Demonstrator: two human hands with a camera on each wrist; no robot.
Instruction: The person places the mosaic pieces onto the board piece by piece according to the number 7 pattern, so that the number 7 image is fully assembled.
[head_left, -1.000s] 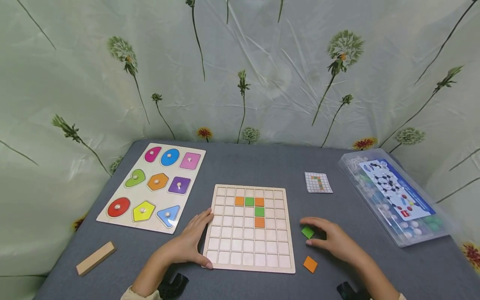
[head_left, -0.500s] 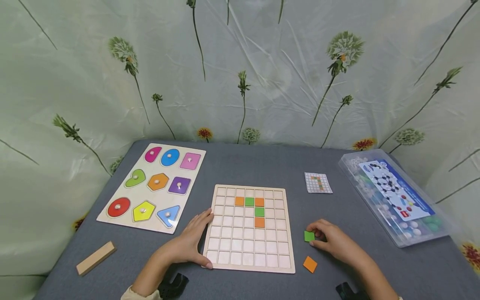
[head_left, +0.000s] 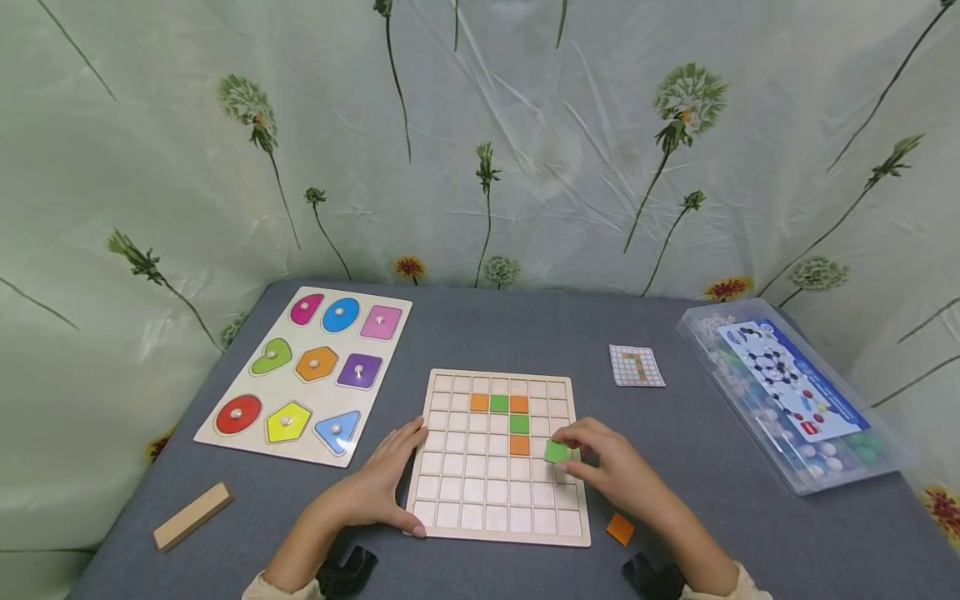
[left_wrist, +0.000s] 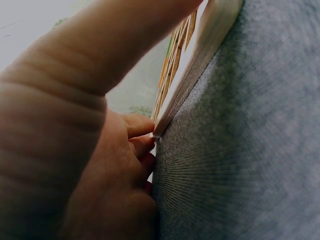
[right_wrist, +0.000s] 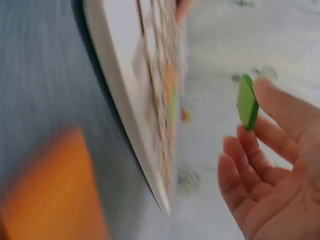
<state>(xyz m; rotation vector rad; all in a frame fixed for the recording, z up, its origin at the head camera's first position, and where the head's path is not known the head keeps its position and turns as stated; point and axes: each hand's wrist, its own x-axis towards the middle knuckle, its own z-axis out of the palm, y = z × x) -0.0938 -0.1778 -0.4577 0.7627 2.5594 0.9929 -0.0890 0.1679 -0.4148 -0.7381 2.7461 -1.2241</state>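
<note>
My right hand [head_left: 618, 471] pinches a green square tile [head_left: 557, 451] between thumb and fingertips, over the right side of the wooden grid board [head_left: 495, 517]. In the right wrist view the green tile [right_wrist: 247, 102] is held tilted on edge, apart from the board. My left hand [head_left: 378, 487] rests at the board's left edge, thumb at the near corner and fingers extended along the side. On the board, orange [head_left: 519, 445] and green [head_left: 519, 424] tiles form a row with a column running down from its right end. A loose orange tile [head_left: 620, 528] lies right of the board.
A small pattern card [head_left: 637, 366] lies behind and right of the board. A clear plastic case [head_left: 795, 392] stands at far right. To the left are a knobbed shape puzzle [head_left: 303, 379] and a wooden block [head_left: 192, 517]. A flowered curtain [head_left: 480, 125] hangs behind the table.
My right hand has taken the green tile off the cloth beside the board and carried it left over the board. The left hand has stayed in place.
</note>
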